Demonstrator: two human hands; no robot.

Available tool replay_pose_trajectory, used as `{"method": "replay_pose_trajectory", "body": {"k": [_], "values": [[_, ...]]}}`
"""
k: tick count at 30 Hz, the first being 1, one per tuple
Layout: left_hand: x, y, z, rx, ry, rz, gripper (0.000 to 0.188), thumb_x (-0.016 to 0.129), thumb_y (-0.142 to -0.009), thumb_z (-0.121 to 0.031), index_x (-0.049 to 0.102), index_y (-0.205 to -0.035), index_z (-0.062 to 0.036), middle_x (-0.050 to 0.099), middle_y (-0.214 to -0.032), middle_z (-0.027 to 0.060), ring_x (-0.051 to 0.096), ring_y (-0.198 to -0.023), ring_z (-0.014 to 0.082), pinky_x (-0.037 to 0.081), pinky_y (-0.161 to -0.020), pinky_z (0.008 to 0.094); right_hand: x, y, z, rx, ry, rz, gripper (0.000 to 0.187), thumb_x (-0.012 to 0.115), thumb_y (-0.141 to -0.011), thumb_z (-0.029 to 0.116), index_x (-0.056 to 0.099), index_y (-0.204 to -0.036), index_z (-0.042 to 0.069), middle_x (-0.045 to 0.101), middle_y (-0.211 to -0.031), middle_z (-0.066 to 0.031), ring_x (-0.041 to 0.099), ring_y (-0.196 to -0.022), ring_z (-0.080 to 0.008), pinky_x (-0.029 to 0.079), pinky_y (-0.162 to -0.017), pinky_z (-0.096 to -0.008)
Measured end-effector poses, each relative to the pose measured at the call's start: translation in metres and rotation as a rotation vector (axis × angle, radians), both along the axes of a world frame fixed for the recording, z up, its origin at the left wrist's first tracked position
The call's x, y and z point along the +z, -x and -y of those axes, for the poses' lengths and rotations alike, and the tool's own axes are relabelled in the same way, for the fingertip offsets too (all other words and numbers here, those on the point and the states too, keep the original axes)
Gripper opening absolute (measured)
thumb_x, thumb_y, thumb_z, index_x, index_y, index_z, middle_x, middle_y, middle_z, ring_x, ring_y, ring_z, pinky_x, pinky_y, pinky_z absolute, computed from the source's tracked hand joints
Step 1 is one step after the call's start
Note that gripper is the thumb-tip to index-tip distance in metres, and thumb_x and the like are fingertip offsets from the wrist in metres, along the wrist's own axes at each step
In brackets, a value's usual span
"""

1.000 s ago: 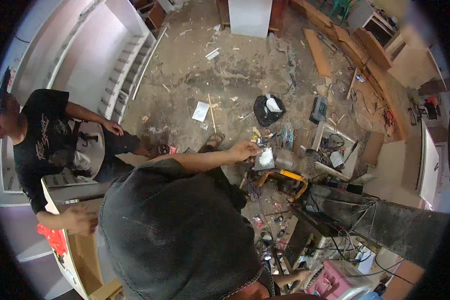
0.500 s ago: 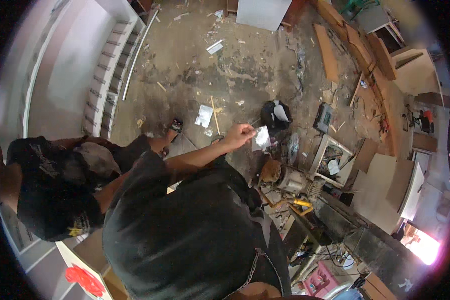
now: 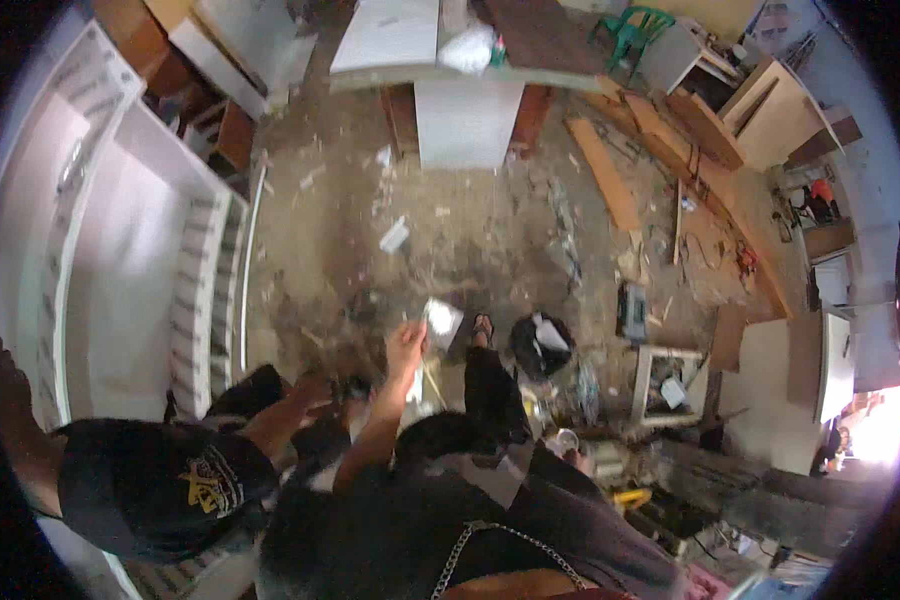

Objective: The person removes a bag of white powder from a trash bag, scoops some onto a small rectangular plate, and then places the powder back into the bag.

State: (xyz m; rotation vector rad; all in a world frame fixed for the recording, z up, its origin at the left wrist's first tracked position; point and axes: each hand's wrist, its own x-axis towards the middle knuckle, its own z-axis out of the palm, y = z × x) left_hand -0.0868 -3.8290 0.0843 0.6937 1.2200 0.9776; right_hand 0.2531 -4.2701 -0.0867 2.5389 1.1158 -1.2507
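Observation:
My left hand (image 3: pixel 407 345) is raised in front of my body, thumb and fingers pinched on the edge of a small, flat, shiny silvery-white plastic packet (image 3: pixel 443 322). What the packet contains, if anything, is too blurred to tell. My right hand does not show. Below the packet, a sandalled foot (image 3: pixel 483 328) stands on the floor, in line with a dark trouser leg. A black bag (image 3: pixel 542 350) with something white at its mouth sits to the right of the packet.
At my left a person in a black shirt (image 3: pixel 170 490) reaches out a hand (image 3: pixel 315 392). A white cabinet frame (image 3: pixel 135 260) lies beyond. Ahead is a workbench (image 3: pixel 470 120); wood boards (image 3: pixel 605 175), a dark case (image 3: pixel 631 310) and a machine with a yellow part (image 3: pixel 630 497) are on the right.
My view has tilted up, bringing the workbench into sight. My left hand, still pinching the packet, has shifted left and lower in the picture. The person's reaching hand has come into clearer view.

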Motion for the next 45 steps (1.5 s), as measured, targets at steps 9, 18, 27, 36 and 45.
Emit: {"method": "replay_pose_trajectory", "body": {"k": [9, 18, 27, 36, 45], "values": [[-0.014, -0.044, -0.147, 0.154, 0.017, -0.013, 0.007, 0.064, -0.090, -0.013, 0.060, -0.087, -0.0088, 0.060, -0.074, 0.0014, 0.060, -0.065, 0.0118, 0.048, -0.055, 0.0261, -0.097, -0.203, -0.324, 0.381, -0.412, 0.676, 0.019, 0.057, -0.086, 0.025, 0.068, -0.089, 0.009, 0.068, -0.080, -0.0129, 0.067, -0.075, -0.0304, 0.052, -0.065, -0.0437], [0.065, -0.032, -0.285, 0.298, -0.019, -0.103, 0.021, 0.068, -0.090, -0.025, 0.057, -0.083, -0.0084, 0.061, -0.074, 0.0018, 0.060, -0.066, 0.0121, 0.048, -0.057, 0.0266, 0.041, -0.187, -0.745, 0.274, -0.599, -0.025, 0.014, 0.056, -0.079, 0.018, 0.061, -0.074, 0.007, 0.060, -0.071, -0.0154, 0.058, -0.067, -0.0310, 0.046, -0.064, -0.0425], [0.033, 0.025, -0.345, 0.404, -0.019, -0.053, 0.018, 0.065, -0.092, -0.022, 0.061, -0.087, -0.0061, 0.058, -0.072, -0.0022, 0.056, -0.062, 0.0075, 0.046, -0.055, 0.0252, 0.062, -0.073, -0.905, 0.139, -0.437, -0.289, 0.014, 0.056, -0.078, 0.017, 0.057, -0.068, 0.007, 0.058, -0.069, -0.0162, 0.057, -0.065, -0.0324, 0.043, -0.059, -0.0422], [0.006, 0.175, -0.372, 0.392, -0.160, -0.113, 0.010, 0.063, -0.091, -0.009, 0.059, -0.085, -0.0027, 0.056, -0.071, -0.0009, 0.053, -0.063, 0.0090, 0.045, -0.058, 0.0263, 0.040, 0.127, -0.915, -0.145, -0.346, -0.608, 0.020, 0.057, -0.083, 0.020, 0.053, -0.065, 0.013, 0.047, -0.053, -0.0030, 0.042, -0.038, -0.0162, 0.033, -0.035, -0.0349], [0.033, 0.333, -0.429, 0.426, -0.103, -0.144, 0.016, 0.060, -0.094, -0.014, 0.058, -0.084, -0.0019, 0.059, -0.071, 0.0007, 0.055, -0.063, 0.0077, 0.046, -0.058, 0.0250, 0.082, 0.272, -0.980, 0.095, -0.446, -0.505, 0.023, 0.056, -0.080, 0.019, 0.051, -0.059, 0.010, 0.043, -0.047, -0.0047, 0.040, -0.036, -0.0162, 0.031, -0.035, -0.0350]]}}
